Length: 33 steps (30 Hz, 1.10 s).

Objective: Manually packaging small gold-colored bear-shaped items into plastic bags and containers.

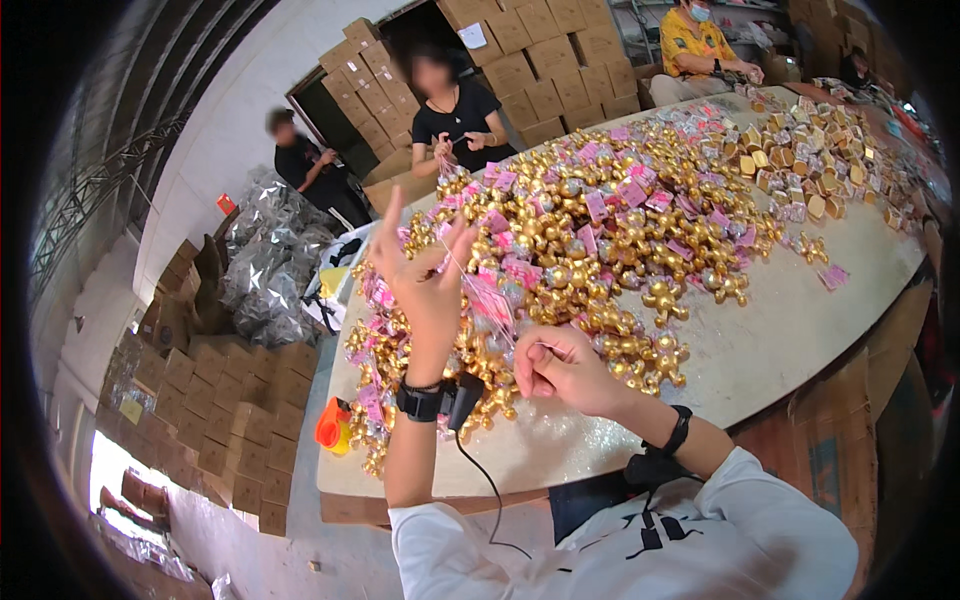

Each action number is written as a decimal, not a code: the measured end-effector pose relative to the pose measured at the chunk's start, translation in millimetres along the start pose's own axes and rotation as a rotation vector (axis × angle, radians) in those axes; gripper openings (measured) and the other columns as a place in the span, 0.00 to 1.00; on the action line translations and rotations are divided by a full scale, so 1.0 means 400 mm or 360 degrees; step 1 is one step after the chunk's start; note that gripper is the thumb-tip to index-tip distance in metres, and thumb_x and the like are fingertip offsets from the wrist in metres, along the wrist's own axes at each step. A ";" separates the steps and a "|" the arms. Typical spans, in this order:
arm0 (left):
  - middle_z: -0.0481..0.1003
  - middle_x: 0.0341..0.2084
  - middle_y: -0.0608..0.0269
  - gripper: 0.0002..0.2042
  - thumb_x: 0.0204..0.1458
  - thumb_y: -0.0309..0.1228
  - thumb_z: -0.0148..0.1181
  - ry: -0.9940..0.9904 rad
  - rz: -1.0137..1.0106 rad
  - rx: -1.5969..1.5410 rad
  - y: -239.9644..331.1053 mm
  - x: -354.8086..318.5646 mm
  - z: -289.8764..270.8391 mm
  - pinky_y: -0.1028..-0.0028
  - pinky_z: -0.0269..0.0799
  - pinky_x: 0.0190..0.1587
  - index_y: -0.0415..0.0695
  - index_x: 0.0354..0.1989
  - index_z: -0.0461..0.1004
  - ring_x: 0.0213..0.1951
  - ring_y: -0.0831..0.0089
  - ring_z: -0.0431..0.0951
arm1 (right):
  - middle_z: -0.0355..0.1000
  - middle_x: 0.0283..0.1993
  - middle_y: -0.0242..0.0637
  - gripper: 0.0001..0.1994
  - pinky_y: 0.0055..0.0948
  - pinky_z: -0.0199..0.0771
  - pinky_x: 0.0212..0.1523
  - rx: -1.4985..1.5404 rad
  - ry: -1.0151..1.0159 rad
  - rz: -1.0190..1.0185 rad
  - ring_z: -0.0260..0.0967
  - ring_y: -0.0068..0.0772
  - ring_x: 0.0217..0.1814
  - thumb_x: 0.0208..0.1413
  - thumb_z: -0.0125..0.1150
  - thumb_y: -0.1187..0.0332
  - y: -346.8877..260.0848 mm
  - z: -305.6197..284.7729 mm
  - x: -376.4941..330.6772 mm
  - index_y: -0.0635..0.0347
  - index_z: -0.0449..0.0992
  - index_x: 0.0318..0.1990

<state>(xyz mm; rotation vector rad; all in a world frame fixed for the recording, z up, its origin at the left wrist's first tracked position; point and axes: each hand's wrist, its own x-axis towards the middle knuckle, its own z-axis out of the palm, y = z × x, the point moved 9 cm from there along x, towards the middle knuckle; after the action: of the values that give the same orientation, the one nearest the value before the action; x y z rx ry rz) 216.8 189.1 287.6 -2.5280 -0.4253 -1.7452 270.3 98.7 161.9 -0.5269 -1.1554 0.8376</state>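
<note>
A thin pale string (468,272) runs slantwise between my two hands above the table. My left hand (415,270) is raised, one finger stretched up and others bent around the upper end of the string. Lower and to the right, my right hand (557,368) is closed, its fingertips pinching the other end. A pink printed card (490,303) shows just beside the string; whether it hangs from it I cannot tell. Beneath and beyond both hands lies a big heap of shiny gold bear-shaped trinkets (590,250) with pink tags.
The pale table (780,320) curves away to the right. At its far right lies a pile of small gold-and-white pieces (800,160). An orange-yellow tape dispenser (333,428) sits at the left edge. Cartons (235,420) and silvery bags (270,260) stand left; several people work beyond.
</note>
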 end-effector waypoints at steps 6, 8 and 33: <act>0.58 0.63 0.55 0.23 0.45 0.41 0.67 -0.0574 -0.0735 -0.1457 -0.080 -0.013 0.114 0.65 0.54 0.62 0.38 0.46 0.76 0.62 0.62 0.59 | 0.62 0.21 0.30 0.13 0.17 0.51 0.18 0.0475 0.0158 0.0205 0.52 0.16 0.17 0.66 0.39 0.63 0.081 -0.113 0.087 0.58 0.66 0.31; 0.61 0.61 0.54 0.18 0.45 0.37 0.67 -0.0871 -0.0757 -0.1687 -0.073 -0.011 0.129 0.64 0.55 0.61 0.39 0.42 0.78 0.63 0.61 0.58 | 0.62 0.23 0.31 0.09 0.18 0.52 0.19 0.0670 0.0279 0.0299 0.52 0.18 0.18 0.65 0.40 0.70 0.081 -0.137 0.126 0.58 0.66 0.32; 0.69 0.45 0.65 0.10 0.34 0.30 0.70 0.0119 0.0461 0.0527 0.336 -0.011 -0.208 0.54 0.55 0.56 0.47 0.28 0.78 0.47 0.66 0.66 | 0.71 0.25 0.35 0.12 0.15 0.59 0.17 -0.0911 0.0670 -0.1367 0.63 0.17 0.18 0.54 0.40 0.84 -0.341 0.003 -0.039 0.65 0.73 0.32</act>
<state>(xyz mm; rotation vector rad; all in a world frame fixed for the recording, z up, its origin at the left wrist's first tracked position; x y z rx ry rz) 172.6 43.2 330.2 -2.1635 -0.2964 -1.5158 307.6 4.6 255.0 -0.5599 -1.0689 -0.3487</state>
